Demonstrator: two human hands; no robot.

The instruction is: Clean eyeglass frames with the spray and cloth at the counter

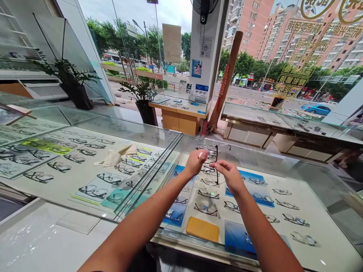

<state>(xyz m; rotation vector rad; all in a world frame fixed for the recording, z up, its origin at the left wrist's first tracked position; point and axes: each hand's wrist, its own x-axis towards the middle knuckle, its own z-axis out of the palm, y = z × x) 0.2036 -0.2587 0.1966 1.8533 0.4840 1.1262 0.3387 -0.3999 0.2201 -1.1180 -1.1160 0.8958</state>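
Observation:
A pair of thin black-framed glasses (pixel 216 163) is held up on its side above the glass display counter (pixel 159 136), both arms stretched forward. My left hand (pixel 195 162) is closed in a pinch on the left side of the frame. My right hand (pixel 231 176) is closed on the lower right part of the frame. Through the counter's glass I see several more pairs of glasses (pixel 207 209) laid out on white and blue trays beneath my hands.
A folded cream cloth (pixel 115 156) lies on the counter to the left. An orange pad (pixel 202 229) rests inside the case near me. Potted plants (pixel 143 99), more counters (pixel 255 117) and a large window stand beyond.

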